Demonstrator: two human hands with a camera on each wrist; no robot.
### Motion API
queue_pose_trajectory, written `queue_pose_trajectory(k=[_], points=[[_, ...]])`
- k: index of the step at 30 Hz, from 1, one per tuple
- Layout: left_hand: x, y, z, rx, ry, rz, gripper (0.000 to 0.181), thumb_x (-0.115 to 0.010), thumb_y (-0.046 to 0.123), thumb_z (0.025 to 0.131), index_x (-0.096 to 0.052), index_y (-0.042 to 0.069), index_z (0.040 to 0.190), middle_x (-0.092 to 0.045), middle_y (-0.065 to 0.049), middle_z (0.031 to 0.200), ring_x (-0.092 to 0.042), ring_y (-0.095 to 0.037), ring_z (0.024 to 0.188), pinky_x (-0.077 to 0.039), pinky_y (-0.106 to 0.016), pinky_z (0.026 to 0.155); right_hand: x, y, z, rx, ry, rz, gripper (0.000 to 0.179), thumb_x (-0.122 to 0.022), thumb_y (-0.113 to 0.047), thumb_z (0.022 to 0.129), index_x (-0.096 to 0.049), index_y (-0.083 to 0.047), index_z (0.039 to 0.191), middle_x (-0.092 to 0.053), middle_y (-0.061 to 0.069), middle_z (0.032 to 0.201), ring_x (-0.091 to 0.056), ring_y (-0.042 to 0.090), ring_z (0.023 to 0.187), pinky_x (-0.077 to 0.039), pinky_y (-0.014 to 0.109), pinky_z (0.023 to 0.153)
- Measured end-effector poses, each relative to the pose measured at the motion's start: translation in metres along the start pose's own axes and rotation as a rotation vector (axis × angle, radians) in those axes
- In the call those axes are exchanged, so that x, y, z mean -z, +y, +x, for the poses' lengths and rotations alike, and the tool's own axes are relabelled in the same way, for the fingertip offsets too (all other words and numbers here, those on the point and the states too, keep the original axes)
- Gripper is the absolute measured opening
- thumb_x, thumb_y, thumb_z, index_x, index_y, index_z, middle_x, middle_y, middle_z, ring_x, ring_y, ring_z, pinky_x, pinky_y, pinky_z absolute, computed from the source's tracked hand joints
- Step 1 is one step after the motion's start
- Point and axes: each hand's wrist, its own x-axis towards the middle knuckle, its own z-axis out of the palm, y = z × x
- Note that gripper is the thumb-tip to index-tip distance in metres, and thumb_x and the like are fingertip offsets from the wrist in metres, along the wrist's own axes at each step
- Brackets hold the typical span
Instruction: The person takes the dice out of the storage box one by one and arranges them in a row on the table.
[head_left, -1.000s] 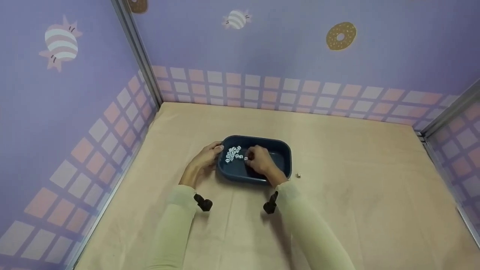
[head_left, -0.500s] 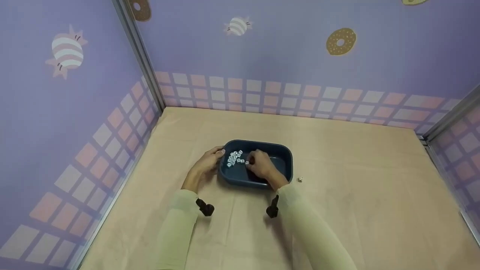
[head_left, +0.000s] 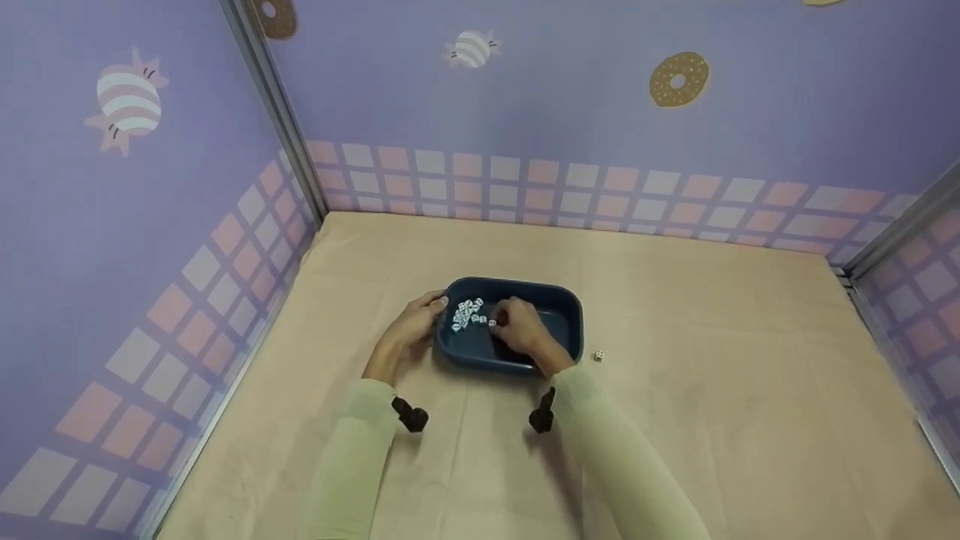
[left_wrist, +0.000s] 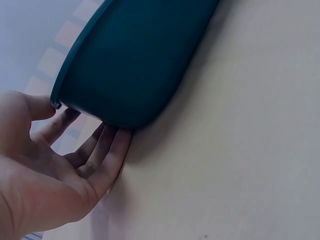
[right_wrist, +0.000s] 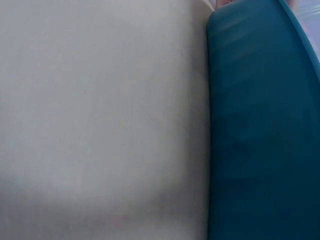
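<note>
A dark blue rectangular tray (head_left: 480,365) with rounded corners sits on the cloth. White dice (head_left: 463,313) are bunched at its left end, a few of them trailing toward the middle. My left hand (head_left: 409,324) holds the tray's left end; the left wrist view has the thumb (left_wrist: 40,106) at the rim and the fingers (left_wrist: 111,152) against the outer wall, down near the base. Inside the tray, my right hand (head_left: 523,328) pinches a single die (head_left: 493,322) at its fingertips. The right wrist view holds only the tray's outer side and cloth, with that hand hidden.
One loose die (head_left: 598,355) lies on the cloth (head_left: 712,390), just right of the tray. Patterned purple walls (head_left: 570,97) enclose the back and sides. A black wrist mount (head_left: 541,412) hangs off each sleeve.
The head view shifts slightly. Both hands keep their places, the left at the tray's end and the right at the die, and the dice stay as they were.
</note>
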Motion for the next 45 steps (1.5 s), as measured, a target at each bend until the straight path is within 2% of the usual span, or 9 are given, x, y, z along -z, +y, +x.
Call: queue_pose_trajectory(k=[4, 9, 15, 23, 29, 33, 40, 45], points=[[-0.001, -0.001, -0.001, -0.004, 0.010, 0.010, 0.049, -0.047, 0.034, 0.114, -0.048, 0.016, 0.159, -0.057, -0.013, 0.149, -0.058, -0.027, 0.123, -0.050, -0.040, 0.093, -0.002, 0.001, -0.001, -0.013, -0.001, -0.003, 0.009, -0.076, -0.004, 0.097, -0.072, -0.001, 0.104, -0.059, 0.007, 0.101, -0.058, 0.022, 0.093, -0.053, 0.039, 0.084], [-0.001, -0.001, -0.002, -0.020, 0.021, 0.013, 0.048, -0.048, 0.032, 0.114, -0.050, 0.015, 0.159, -0.056, -0.013, 0.152, -0.057, -0.026, 0.127, -0.051, -0.039, 0.095, -0.003, 0.001, -0.001, 0.021, 0.016, -0.017, 0.009, -0.077, -0.005, 0.096, -0.072, -0.001, 0.103, -0.060, 0.007, 0.099, -0.059, 0.022, 0.092, -0.053, 0.040, 0.084], [-0.001, 0.001, 0.002, -0.015, 0.020, 0.011, 0.048, -0.048, 0.034, 0.114, -0.049, 0.018, 0.159, -0.059, -0.014, 0.146, -0.060, -0.026, 0.117, -0.048, -0.036, 0.084, 0.002, 0.000, 0.001, 0.005, 0.014, 0.011, 0.009, -0.076, -0.004, 0.097, -0.072, -0.001, 0.104, -0.059, 0.008, 0.100, -0.057, 0.022, 0.092, -0.052, 0.040, 0.083], [-0.003, 0.002, 0.004, -0.039, 0.006, 0.023, 0.050, -0.047, 0.034, 0.115, -0.047, 0.016, 0.161, -0.051, -0.012, 0.159, -0.053, -0.027, 0.133, -0.047, -0.043, 0.103, 0.004, 0.001, 0.001, -0.001, 0.026, -0.002, 0.009, -0.076, -0.004, 0.097, -0.072, -0.001, 0.104, -0.060, 0.007, 0.100, -0.058, 0.023, 0.092, -0.053, 0.041, 0.085], [-0.001, 0.000, 0.001, -0.046, 0.013, 0.035, 0.051, -0.047, 0.034, 0.115, -0.046, 0.016, 0.162, -0.049, -0.014, 0.160, -0.051, -0.029, 0.137, -0.046, -0.045, 0.106, 0.002, 0.000, -0.001, 0.028, 0.012, -0.019, 0.008, -0.076, -0.004, 0.096, -0.071, -0.003, 0.102, -0.059, 0.008, 0.100, -0.058, 0.023, 0.092, -0.052, 0.041, 0.085], [-0.002, -0.002, 0.002, -0.051, -0.014, 0.066, 0.052, -0.046, 0.034, 0.115, -0.044, 0.013, 0.163, -0.048, -0.016, 0.161, -0.051, -0.030, 0.138, -0.047, -0.045, 0.106, 0.002, 0.002, -0.003, 0.014, 0.001, -0.028, 0.007, -0.075, -0.005, 0.098, -0.070, -0.004, 0.103, -0.061, 0.007, 0.099, -0.057, 0.022, 0.092, -0.051, 0.041, 0.084], [0.000, -0.003, 0.001, -0.037, -0.062, 0.012, 0.054, -0.045, 0.032, 0.116, -0.038, 0.011, 0.165, -0.044, -0.018, 0.164, -0.045, -0.036, 0.148, -0.041, -0.052, 0.118, 0.004, 0.002, -0.002, 0.008, -0.005, 0.038, 0.008, -0.073, -0.005, 0.100, -0.071, -0.003, 0.107, -0.066, 0.007, 0.100, -0.061, 0.023, 0.092, -0.054, 0.040, 0.084], [0.001, 0.000, 0.001, -0.009, -0.066, -0.028, 0.056, -0.048, 0.034, 0.115, -0.037, 0.015, 0.166, -0.040, -0.015, 0.167, -0.044, -0.036, 0.149, -0.042, -0.051, 0.118, 0.018, -0.001, -0.004, 0.047, -0.049, 0.048, 0.006, -0.072, -0.006, 0.100, -0.071, -0.005, 0.106, -0.069, 0.006, 0.100, -0.063, 0.022, 0.091, -0.055, 0.041, 0.084]])
